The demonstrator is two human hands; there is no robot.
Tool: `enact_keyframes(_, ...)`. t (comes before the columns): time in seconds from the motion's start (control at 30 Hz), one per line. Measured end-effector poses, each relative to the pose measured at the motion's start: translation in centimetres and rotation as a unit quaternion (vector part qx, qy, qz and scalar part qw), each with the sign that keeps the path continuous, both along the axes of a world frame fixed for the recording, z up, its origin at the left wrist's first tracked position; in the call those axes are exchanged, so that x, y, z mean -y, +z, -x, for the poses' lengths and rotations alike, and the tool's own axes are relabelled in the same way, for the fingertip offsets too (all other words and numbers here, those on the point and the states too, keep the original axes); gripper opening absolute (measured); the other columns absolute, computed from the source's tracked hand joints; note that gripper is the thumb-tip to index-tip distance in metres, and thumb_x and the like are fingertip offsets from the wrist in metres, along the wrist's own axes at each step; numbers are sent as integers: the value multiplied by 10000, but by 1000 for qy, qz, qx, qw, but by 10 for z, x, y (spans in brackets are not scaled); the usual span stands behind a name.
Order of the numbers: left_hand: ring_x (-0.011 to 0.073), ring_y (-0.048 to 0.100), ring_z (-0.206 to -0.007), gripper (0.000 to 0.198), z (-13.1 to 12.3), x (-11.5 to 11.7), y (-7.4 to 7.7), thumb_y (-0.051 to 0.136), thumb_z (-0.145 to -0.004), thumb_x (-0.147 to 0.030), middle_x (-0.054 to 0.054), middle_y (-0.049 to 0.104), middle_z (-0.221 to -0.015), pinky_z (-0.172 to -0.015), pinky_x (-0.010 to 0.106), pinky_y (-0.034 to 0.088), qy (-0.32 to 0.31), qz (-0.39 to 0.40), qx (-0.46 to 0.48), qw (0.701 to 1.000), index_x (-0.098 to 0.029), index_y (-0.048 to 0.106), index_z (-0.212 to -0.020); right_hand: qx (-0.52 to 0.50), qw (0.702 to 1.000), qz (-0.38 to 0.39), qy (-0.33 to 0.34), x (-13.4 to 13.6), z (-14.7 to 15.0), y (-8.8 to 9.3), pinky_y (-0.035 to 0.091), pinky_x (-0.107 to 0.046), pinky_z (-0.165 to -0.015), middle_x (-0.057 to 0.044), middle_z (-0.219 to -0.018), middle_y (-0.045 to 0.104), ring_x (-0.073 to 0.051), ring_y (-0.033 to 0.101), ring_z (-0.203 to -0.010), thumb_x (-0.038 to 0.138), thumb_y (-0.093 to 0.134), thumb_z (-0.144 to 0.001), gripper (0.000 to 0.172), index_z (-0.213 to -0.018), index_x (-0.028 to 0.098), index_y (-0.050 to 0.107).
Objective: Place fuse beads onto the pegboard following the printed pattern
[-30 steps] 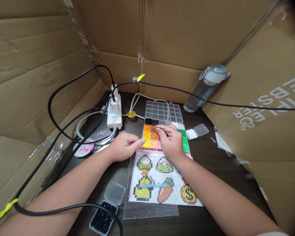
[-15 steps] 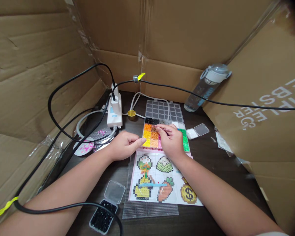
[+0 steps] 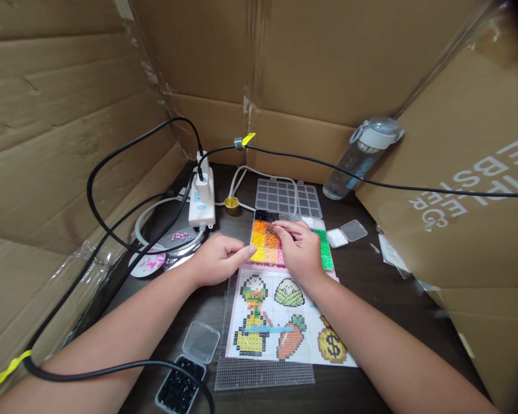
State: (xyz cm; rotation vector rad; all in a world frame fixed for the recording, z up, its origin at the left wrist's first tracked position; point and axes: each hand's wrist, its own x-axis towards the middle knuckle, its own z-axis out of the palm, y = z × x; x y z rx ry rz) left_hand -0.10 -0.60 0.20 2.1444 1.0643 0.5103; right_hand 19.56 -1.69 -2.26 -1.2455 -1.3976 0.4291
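Note:
My right hand (image 3: pixel 301 250) is pinched round thin pinkish tweezers (image 3: pixel 290 229). Their tips point left, over the brown compartments of the bead box (image 3: pixel 271 240), a clear sectioned case of small coloured beads. My left hand (image 3: pixel 222 259) is closed, with the thumb stretched toward the box's front left corner; what its curled fingers hold, if anything, is hidden. Directly in front of the box lies a pattern sheet (image 3: pixel 267 307) with pixel pictures, partly under my right forearm. A clear pegboard (image 3: pixel 265 374) sticks out beneath the sheet.
Left of the box stands a white power strip (image 3: pixel 202 210) with black cables (image 3: pixel 95 195) looping across. A gold cup (image 3: pixel 231 204), a water bottle (image 3: pixel 358 158), a white-bead case (image 3: pixel 337 237) and a black-bead case (image 3: pixel 180 382) stand around. Cardboard walls (image 3: pixel 302 69) enclose the table.
The whole view has shifted slightly, so things sit a little lower. The tweezers lie at a slightly different angle over the brown beads; both hands keep nearly the same place.

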Motion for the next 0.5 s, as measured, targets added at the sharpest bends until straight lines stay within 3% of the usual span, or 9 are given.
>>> enact_keyframes(0.5,64,231,-481,495,0,0,0,411,-885,-454,-57,211,-502,-474,222,199,1,10,4,1000,-174,278,-498,10,1000,8,4,-1,-1,-2,541,-342,-784,-59,-817,738,-185,663,-827,193,638,-827,132,-861,204,765)
